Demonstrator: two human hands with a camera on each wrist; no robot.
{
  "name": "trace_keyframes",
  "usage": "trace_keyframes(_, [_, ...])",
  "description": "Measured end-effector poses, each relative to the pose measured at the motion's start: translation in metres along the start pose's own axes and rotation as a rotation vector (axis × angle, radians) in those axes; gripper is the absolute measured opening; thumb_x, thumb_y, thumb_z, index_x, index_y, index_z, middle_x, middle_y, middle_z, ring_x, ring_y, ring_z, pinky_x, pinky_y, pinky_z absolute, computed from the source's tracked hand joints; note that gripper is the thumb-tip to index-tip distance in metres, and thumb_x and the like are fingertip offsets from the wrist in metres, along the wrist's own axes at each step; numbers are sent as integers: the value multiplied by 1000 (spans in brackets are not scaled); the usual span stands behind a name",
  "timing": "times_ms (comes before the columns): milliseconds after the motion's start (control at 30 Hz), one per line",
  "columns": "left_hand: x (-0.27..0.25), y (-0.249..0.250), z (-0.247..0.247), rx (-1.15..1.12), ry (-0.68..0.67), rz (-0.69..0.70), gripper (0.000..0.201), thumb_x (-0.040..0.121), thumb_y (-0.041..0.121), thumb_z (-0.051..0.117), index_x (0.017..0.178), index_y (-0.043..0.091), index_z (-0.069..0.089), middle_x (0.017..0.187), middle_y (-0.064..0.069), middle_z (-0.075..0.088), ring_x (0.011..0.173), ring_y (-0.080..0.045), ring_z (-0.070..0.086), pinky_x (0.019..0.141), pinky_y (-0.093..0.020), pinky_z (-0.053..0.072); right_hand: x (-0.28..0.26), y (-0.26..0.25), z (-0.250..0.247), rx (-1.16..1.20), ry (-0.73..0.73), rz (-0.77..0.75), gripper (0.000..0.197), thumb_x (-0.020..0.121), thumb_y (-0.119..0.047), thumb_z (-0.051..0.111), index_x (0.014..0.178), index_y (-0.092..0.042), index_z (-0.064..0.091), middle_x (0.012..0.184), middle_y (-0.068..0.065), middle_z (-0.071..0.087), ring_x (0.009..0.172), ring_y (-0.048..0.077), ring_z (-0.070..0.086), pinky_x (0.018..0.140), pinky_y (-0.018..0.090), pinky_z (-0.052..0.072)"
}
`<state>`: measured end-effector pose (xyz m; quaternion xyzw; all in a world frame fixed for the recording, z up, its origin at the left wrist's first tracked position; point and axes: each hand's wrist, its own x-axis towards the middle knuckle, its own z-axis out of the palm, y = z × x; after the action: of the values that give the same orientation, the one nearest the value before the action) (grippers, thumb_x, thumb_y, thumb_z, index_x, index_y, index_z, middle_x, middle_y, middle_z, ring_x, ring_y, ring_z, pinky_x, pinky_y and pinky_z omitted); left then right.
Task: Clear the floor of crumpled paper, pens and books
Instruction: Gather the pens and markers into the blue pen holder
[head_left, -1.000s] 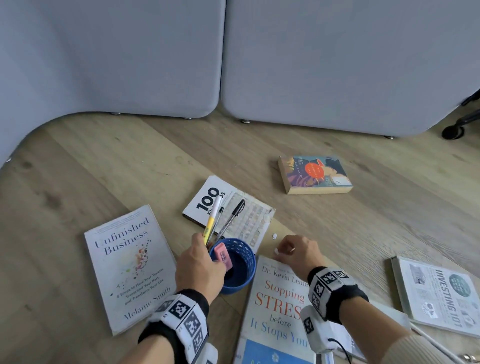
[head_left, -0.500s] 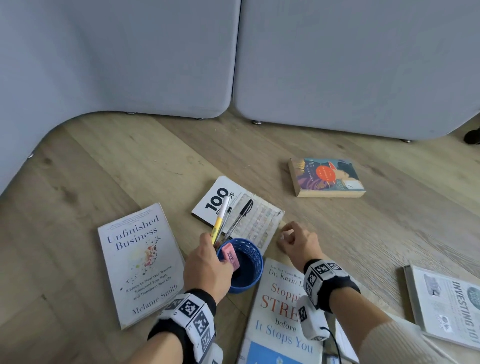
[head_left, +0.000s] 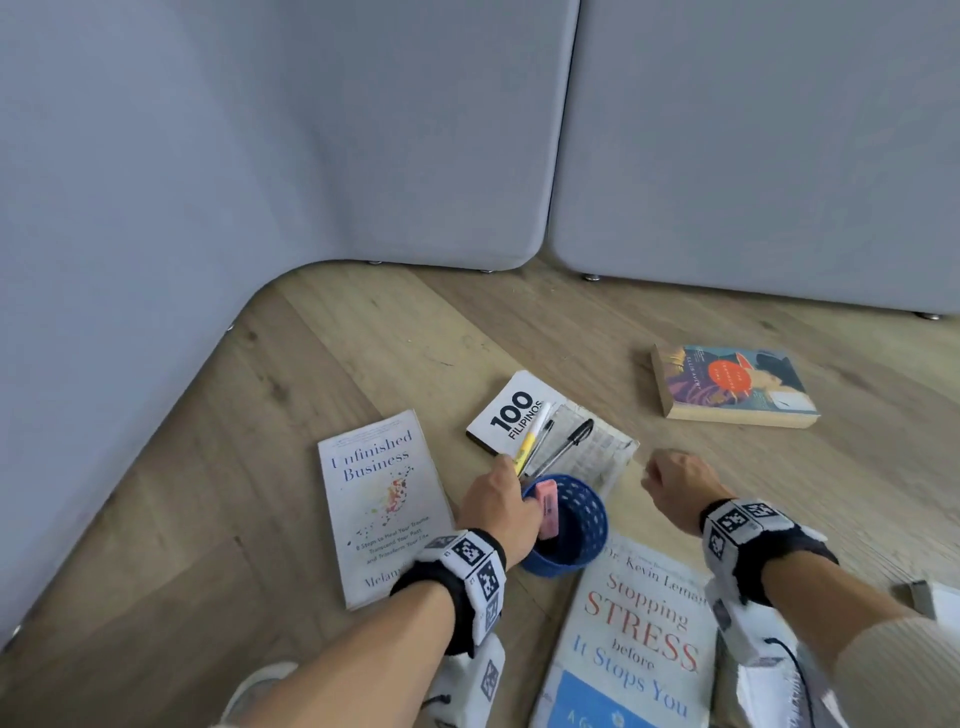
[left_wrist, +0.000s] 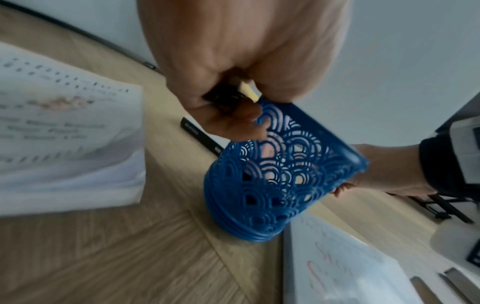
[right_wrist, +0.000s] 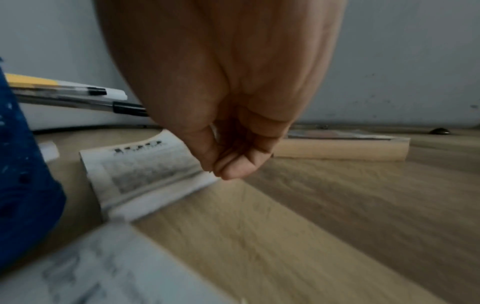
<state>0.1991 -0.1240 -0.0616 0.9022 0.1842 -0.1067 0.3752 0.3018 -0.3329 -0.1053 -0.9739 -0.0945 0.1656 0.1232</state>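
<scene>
My left hand (head_left: 498, 504) grips the rim of a blue lattice pen cup (head_left: 571, 525), which tilts above the wooden floor. A yellow highlighter (head_left: 535, 436), black pens (head_left: 569, 447) and a pink eraser (head_left: 546, 506) stick out of it. In the left wrist view my fingers (left_wrist: 233, 115) pinch the cup (left_wrist: 280, 181) at its rim. My right hand (head_left: 675, 483) hovers to the cup's right with fingertips (right_wrist: 228, 160) curled together; nothing shows between them. Books lie around: "Unfinished Business" (head_left: 379, 499), "100 Filipinos" (head_left: 511, 410), "Stopping Stress" (head_left: 639, 639) and a colourful paperback (head_left: 732, 387).
Grey padded panels (head_left: 363, 156) wall off the back and left of the floor. Another book's corner (head_left: 935, 597) shows at the right edge. Bare floorboards (head_left: 363, 353) lie between the books and the panels.
My right hand has lifted off the floor near the "Stopping Stress" book and closed. The small white bits beside it no longer show. The cup has tilted in my left hand.
</scene>
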Motion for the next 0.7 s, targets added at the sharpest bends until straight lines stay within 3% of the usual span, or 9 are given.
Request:
trace_keyframes(100, [-1, 24, -14, -25, 22, 25, 15, 91, 15, 50, 104, 7, 48, 102, -14, 62, 80, -29, 54, 68, -34, 44, -23, -2, -33, 92, 103, -2, 16, 91, -18, 56, 77, -16, 52, 84, 4, 58, 76, 22, 52, 67, 29, 37])
trace_keyframes(200, [2, 57, -21, 20, -13, 120, 21, 90, 17, 50, 108, 6, 49, 108, -14, 62, 97, -34, 58, 79, -36, 46, -60, 7, -60, 165, 192, 41, 13, 91, -19, 57, 80, -13, 56, 79, 3, 59, 73, 23, 54, 64, 29, 36])
trace_keyframes(267, [4, 75, -16, 74, -58, 194, 23, 91, 22, 53, 106, 7, 49, 110, -16, 61, 101, -36, 57, 79, -37, 44, -85, 14, -77, 183, 279, 77, 12, 90, -17, 58, 79, -11, 57, 78, 6, 64, 72, 25, 56, 63, 29, 37])
trace_keyframes(367, [3, 96, 6, 66, -138, 260, 20, 90, 25, 57, 97, 8, 48, 107, -17, 62, 91, -35, 55, 71, -32, 38, -128, 29, -100, 158, 417, 180, 9, 87, -13, 60, 80, -8, 60, 78, 10, 66, 75, 29, 57, 65, 32, 40])
trace_keyframes(433, [-1, 108, 29, 43, -202, 300, 19, 90, 24, 58, 96, 8, 48, 104, -16, 62, 82, -30, 50, 69, -31, 37, -162, 38, -109, 122, 455, 303, 8, 87, -13, 57, 82, -7, 60, 77, 7, 62, 74, 27, 54, 66, 32, 42])
trace_keyframes(567, [-26, 139, 80, 20, -385, 438, 23, 90, 26, 59, 97, 6, 51, 99, -16, 62, 81, -29, 50, 68, -31, 37, -240, 60, -124, 56, 583, 597, 11, 85, -13, 55, 74, -13, 53, 69, 2, 55, 67, 24, 48, 56, 27, 28])
trace_keyframes(700, [-69, 152, 120, 79, -569, 554, 18, 85, 19, 55, 96, 5, 51, 96, -20, 62, 79, -32, 51, 70, -33, 41, -324, 69, -150, -108, 679, 989, 9, 91, -8, 49, 89, -7, 58, 87, 12, 59, 73, 28, 49, 56, 28, 30])
